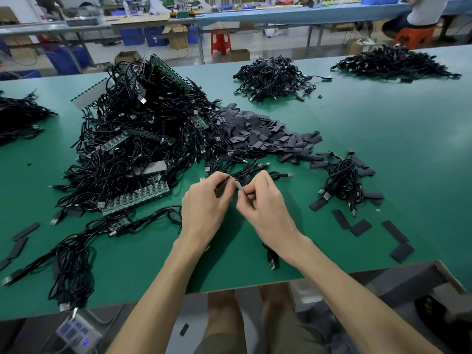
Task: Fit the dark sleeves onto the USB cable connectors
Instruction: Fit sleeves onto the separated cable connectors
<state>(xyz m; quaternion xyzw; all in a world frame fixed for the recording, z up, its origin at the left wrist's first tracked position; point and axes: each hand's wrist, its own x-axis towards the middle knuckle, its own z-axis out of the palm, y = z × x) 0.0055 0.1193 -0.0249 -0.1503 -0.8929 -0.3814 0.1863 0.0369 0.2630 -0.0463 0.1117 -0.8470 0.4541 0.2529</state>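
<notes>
While both hands are held close together at the centre of the frame, a dark sleeve [222, 180] is pinched in the curled fingers of the left hand [204, 208]. A pale USB connector [238, 187] is pinched at the fingertips of the right hand [263, 208], just beside the sleeve. A pile of loose sleeves [263, 134] is heaped above the hands on the green table [383, 149], with a large tangle of black cables [143, 139] spread to the upper left.

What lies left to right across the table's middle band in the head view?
From left: cable bundle at the edge → big cable pile → heap of dark sleeves → small cable coil.
</notes>
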